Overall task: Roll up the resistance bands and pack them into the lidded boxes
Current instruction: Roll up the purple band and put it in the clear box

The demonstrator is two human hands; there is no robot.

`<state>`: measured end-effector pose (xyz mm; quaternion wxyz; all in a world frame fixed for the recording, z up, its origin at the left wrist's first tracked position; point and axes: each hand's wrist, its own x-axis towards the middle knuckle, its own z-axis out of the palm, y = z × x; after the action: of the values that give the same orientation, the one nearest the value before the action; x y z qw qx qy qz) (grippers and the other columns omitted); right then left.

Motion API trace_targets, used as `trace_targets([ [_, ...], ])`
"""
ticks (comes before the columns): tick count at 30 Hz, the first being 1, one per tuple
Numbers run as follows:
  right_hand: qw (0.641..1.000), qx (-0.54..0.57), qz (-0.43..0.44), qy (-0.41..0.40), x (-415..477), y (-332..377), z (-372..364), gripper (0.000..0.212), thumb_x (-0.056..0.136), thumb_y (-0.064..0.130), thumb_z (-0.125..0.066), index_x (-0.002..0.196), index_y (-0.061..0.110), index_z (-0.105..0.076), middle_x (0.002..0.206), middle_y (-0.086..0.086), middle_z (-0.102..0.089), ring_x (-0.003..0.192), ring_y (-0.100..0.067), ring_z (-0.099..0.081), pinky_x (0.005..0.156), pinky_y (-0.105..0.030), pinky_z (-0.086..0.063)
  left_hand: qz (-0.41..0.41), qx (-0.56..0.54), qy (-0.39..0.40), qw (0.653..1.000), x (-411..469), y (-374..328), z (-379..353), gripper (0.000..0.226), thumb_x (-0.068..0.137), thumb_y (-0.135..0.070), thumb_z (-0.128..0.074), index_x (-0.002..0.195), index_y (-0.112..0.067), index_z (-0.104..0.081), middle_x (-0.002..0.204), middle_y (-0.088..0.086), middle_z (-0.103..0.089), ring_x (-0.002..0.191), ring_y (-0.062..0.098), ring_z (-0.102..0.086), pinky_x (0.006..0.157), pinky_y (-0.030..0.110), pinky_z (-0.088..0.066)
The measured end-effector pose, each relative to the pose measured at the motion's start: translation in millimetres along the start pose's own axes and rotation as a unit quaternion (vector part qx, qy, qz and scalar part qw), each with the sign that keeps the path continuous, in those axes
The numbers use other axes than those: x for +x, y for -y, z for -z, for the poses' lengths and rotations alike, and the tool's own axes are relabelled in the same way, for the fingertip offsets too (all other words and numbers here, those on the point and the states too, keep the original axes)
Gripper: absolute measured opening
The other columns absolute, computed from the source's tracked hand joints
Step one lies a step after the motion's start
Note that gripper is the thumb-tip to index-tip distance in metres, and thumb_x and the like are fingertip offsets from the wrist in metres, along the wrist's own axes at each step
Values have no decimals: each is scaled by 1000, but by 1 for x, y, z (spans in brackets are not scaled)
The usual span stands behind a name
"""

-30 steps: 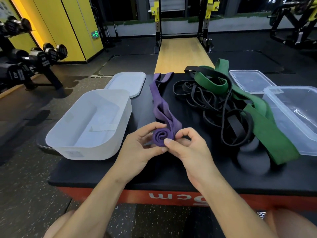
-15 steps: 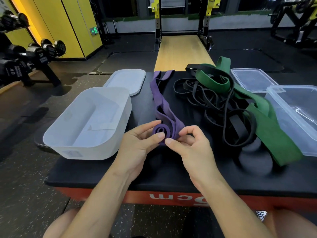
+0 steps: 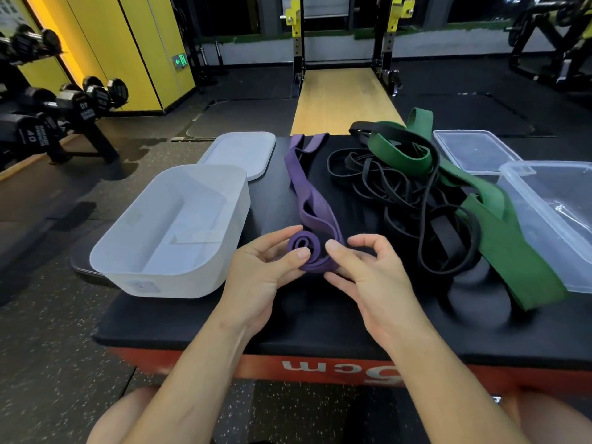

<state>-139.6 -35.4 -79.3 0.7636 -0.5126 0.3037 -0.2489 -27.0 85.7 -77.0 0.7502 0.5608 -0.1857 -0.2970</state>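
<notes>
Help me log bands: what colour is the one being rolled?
Purple band, clearest in the head view.

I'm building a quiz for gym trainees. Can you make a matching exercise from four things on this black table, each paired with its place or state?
Things:
1 purple band
2 green band
3 white box
4 clear lid

States:
A open, on the left
B partly rolled, pinched between left hand and right hand
C flat, far right
D loose among black bands

Pairs: 1-B; 2-D; 3-A; 4-C

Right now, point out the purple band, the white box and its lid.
purple band (image 3: 299, 177), head view, on the flat unrolled stretch.
white box (image 3: 173, 283), head view, near outer wall.
white lid (image 3: 238, 152), head view, top face.
</notes>
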Motion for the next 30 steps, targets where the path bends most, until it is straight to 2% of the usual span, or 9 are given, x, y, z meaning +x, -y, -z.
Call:
trace_targets([
  [2,999,-30,1,-15,4,8,3,43,87,22,-82,121,20,-55,103,-11,-77,98,-24,-76,84,-40,-62,4,9,7,1000,0,0,0,41,72,-14,-82,112,-17,-79,110,13,-79,109,25,-75,86,34,-62],
  [4,998,-57,3,-26,11,15,5,46,85,18,-84,121,22,-55,98,-9,-79,96,-24,-76,81,-37,-62,9,21,13,1000,0,-1,-1,42,73,-12,-81,114,-14,-77,108,13,-79,105,24,-76,84,32,-62],
  [9,998,-64,0,-18,14,25,14,46,84,6,-82,121,19,-56,90,-9,-79,92,-21,-77,86,-36,-61,26,79,17,996,3,1,-6,31,84,0,-79,112,-14,-77,102,8,-81,98,20,-78,80,30,-63],
  [16,982,-187,-4,5,20,26,14,37,86,19,-80,114,24,-57,95,-7,-77,86,-20,-77,78,-37,-64,53,72,19,996,8,0,-6,28,86,-4,-77,113,-13,-76,104,9,-80,98,22,-78,81,32,-63],
  [20,964,-263,27,2,23,23,6,33,92,22,-64,122,26,-52,94,-4,-72,80,-18,-76,79,-41,-65,64,56,29,996,11,-2,-5,41,74,-16,-80,114,-11,-75,106,11,-80,97,23,-77,78,32,-62],
  [23,978,-210,0,5,24,22,3,32,98,17,-57,129,22,-49,104,-9,-67,88,-22,-74,78,-37,-64,71,43,29,996,13,-3,-4,45,72,-18,-80,116,-9,-75,108,14,-79,96,25,-77,76,30,-62],
  [26,996,-72,-48,33,22,25,5,34,98,13,-66,129,18,-53,112,-12,-72,92,-22,-74,83,-37,-62,76,27,29,996,13,-4,-3,46,73,-17,-79,117,-8,-74,107,15,-79,94,26,-78,75,30,-62],
  [28,998,-12,-54,38,21,25,7,42,92,6,-74,127,16,-54,114,-14,-73,95,-22,-75,88,-40,-61,81,31,32,996,13,-4,-3,38,77,-13,-79,115,-8,-74,107,15,-79,94,26,-78,74,30,-62],
  [30,999,-16,-37,25,21,24,7,50,86,-1,-77,127,16,-55,118,-15,-70,99,-25,-75,88,-42,-62,85,41,32,995,13,-4,-5,27,85,-5,-76,111,-10,-75,106,15,-79,93,26,-78,73,29,-62],
])
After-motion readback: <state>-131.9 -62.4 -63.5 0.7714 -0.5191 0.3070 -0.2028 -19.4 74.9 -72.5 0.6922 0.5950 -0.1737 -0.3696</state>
